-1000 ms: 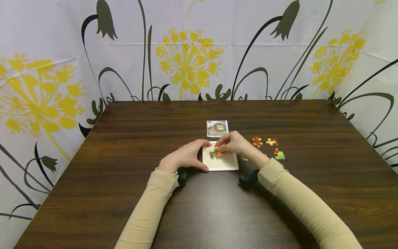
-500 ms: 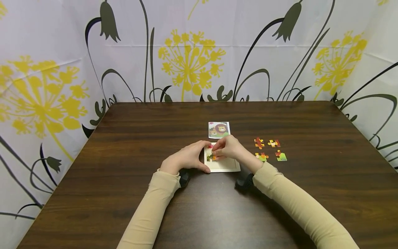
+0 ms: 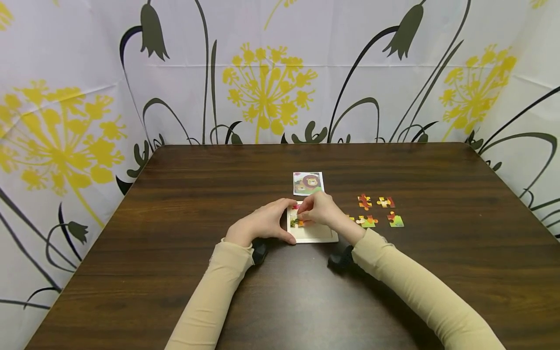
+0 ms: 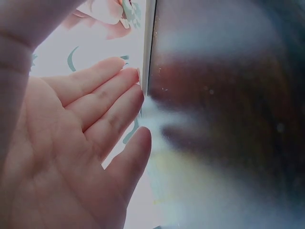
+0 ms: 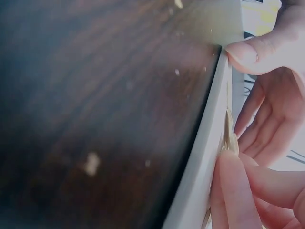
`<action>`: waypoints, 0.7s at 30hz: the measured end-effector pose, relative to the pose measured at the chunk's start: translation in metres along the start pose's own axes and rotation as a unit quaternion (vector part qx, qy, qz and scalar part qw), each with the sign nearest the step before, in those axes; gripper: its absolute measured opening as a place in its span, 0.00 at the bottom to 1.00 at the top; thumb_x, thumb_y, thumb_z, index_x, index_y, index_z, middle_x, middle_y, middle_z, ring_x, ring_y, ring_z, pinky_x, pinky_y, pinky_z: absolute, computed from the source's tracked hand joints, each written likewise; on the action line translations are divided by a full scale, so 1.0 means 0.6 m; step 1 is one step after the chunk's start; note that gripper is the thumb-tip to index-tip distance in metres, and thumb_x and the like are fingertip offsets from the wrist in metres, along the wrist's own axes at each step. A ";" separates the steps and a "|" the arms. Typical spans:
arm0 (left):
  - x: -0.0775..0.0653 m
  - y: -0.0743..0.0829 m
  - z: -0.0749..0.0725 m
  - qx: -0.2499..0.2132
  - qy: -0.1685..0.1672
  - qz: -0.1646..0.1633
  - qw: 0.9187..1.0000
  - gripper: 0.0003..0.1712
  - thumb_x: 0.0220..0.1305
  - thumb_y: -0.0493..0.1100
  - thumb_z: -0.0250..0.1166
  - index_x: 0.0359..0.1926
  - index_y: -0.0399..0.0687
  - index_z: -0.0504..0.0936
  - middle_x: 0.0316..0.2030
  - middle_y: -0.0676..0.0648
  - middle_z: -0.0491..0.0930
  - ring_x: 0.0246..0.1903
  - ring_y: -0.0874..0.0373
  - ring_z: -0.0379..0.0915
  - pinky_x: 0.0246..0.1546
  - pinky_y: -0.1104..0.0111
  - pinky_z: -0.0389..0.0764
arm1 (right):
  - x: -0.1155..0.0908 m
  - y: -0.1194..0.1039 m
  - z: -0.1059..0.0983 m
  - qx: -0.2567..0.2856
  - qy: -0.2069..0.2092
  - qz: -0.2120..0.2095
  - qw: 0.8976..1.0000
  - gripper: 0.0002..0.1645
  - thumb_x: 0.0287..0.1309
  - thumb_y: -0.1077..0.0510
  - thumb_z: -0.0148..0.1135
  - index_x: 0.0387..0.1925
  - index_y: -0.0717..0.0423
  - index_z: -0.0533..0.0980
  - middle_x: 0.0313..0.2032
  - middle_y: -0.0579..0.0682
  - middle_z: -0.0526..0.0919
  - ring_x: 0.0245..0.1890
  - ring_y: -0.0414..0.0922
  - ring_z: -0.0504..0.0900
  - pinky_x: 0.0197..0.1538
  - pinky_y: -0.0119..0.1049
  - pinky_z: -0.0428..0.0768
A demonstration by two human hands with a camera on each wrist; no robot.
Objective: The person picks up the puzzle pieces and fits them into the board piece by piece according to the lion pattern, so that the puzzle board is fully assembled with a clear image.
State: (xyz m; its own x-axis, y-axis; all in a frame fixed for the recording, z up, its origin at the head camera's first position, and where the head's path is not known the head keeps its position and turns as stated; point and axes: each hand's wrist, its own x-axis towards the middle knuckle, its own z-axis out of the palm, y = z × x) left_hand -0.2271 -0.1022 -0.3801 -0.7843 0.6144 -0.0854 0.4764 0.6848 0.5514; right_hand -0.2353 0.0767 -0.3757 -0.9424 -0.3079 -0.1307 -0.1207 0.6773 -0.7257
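A shallow cream puzzle tray (image 3: 315, 235) lies on the table. My left hand (image 3: 261, 221) holds its left side, thumb at the near corner and fingertips at the far corner. Over the tray's left part, my right hand (image 3: 323, 209) pinches a puzzle piece (image 5: 231, 139), its edge showing at the fingertips in the right wrist view. A green-and-orange piece (image 3: 295, 222) lies in the tray just below those fingers, and a pink bit (image 3: 295, 207) shows in the far left corner. The right fingers hide most of the held piece's picture.
Right of the tray several loose jigsaw pieces lie on the table, among them a red one (image 3: 364, 201) and a green-cornered one (image 3: 395, 220). A lion picture card (image 3: 308, 183) lies just behind the tray. A flower-printed curtain (image 3: 183, 73) hangs past the table's far edge.
My right hand has shifted slightly left over the tray, uncovering loose pieces to its right. A green-and-orange piece now lies low in the tray's left part. The left hand keeps its hold.
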 end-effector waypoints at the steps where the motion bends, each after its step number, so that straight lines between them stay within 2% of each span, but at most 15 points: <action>1: 0.000 0.000 0.000 0.002 -0.001 -0.001 1.000 0.51 0.40 0.52 0.78 0.63 0.39 0.64 0.61 0.43 0.69 0.60 0.52 0.66 0.64 0.61 0.66 | 0.000 -0.002 0.001 -0.004 0.001 0.001 1.000 0.03 0.48 0.63 0.69 0.26 0.61 0.83 0.23 0.50 0.85 0.21 0.34 0.77 0.26 0.23 0.75; 11: -0.001 -0.001 0.000 0.005 -0.002 -0.002 1.000 0.52 0.40 0.52 0.78 0.63 0.39 0.64 0.61 0.43 0.69 0.61 0.52 0.66 0.64 0.61 0.66 | -0.001 -0.017 0.006 -0.045 0.016 -0.018 0.999 0.03 0.46 0.66 0.69 0.22 0.62 0.82 0.20 0.51 0.84 0.15 0.34 0.72 0.20 0.23 0.70; 21: -0.001 0.001 -0.002 0.005 0.000 0.007 1.000 0.51 0.40 0.52 0.78 0.63 0.37 0.65 0.60 0.41 0.69 0.60 0.51 0.66 0.63 0.60 0.66 | -0.002 -0.017 0.005 -0.060 0.029 -0.019 0.998 0.05 0.45 0.64 0.70 0.22 0.61 0.80 0.19 0.49 0.81 0.17 0.37 0.72 0.21 0.25 0.69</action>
State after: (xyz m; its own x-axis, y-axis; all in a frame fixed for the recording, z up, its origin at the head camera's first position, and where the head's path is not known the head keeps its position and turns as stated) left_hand -0.2265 -0.1027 -0.3785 -0.7776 0.6239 -0.0785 0.4910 0.6804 0.5440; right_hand -0.2320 0.0681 -0.3702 -0.9527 -0.2975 -0.0621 -0.1899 0.7423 -0.6426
